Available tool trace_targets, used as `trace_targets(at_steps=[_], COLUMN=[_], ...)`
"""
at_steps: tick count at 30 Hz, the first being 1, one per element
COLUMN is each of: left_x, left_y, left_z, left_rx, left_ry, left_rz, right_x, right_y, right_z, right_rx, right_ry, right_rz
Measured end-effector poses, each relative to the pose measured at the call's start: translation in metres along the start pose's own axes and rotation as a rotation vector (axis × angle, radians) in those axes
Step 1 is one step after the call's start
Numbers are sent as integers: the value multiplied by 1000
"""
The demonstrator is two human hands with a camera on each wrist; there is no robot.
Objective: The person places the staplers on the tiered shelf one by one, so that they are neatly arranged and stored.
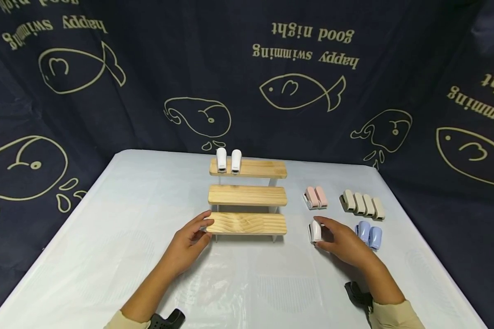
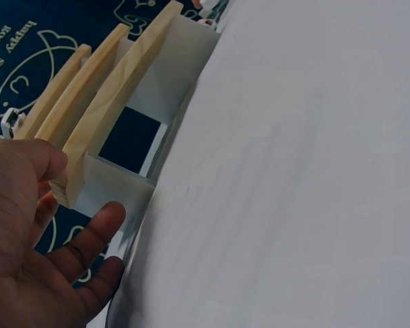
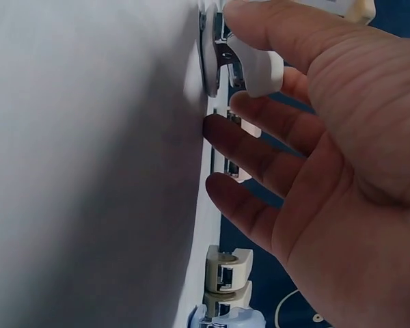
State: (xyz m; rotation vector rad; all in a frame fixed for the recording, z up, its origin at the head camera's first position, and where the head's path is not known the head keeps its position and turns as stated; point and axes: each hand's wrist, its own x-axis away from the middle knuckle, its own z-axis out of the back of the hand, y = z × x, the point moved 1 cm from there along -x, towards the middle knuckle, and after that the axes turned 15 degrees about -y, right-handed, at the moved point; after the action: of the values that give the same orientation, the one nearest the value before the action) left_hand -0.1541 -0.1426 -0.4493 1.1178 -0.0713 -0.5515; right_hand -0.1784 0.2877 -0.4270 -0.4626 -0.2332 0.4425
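Observation:
On the right side of the table, my right hand [image 1: 346, 244] holds a small white stapler [image 1: 315, 231] between thumb and forefinger. The right wrist view shows the thumb over the white stapler [image 3: 260, 72], the other fingers spread apart. At the left end of a three-tier wooden display stand [image 1: 247, 224], my left hand [image 1: 187, 246] grips the lowest board. In the left wrist view the thumb meets that board's end [image 2: 72, 178], while the lower fingers stand free. Two white staplers [image 1: 228, 161] stand side by side at the left of the top board.
Two pink staplers [image 1: 315, 197] lie right of the stand. Several cream staplers [image 1: 363, 204] form a row farther right, and two blue staplers [image 1: 369, 234] lie beyond my right hand. A dark patterned cloth [image 1: 247, 73] hangs behind the white table [image 1: 107, 228].

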Motion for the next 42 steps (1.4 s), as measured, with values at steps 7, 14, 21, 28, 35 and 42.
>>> trace_targets(at_steps=[7, 14, 21, 28, 35, 42], left_x=[0, 0, 0, 0, 1, 0], left_y=[-2, 1, 6, 1, 0, 0], left_z=[0, 0, -1, 0, 0, 0], left_rx=[-5, 9, -9, 11, 3, 13], left_ry=[-4, 1, 13, -1, -5, -5], left_rz=[23, 8, 22, 12, 25, 20], right_x=[0, 0, -1, -1, -4, -9], right_y=[0, 1, 0, -6, -11, -17], right_z=[0, -3, -2, 3, 9, 14], right_rx=[19, 34, 14, -32, -37, -25], right_ry=[7, 26, 73, 134, 188, 211], right_rz=[14, 21, 56, 128, 166, 202])
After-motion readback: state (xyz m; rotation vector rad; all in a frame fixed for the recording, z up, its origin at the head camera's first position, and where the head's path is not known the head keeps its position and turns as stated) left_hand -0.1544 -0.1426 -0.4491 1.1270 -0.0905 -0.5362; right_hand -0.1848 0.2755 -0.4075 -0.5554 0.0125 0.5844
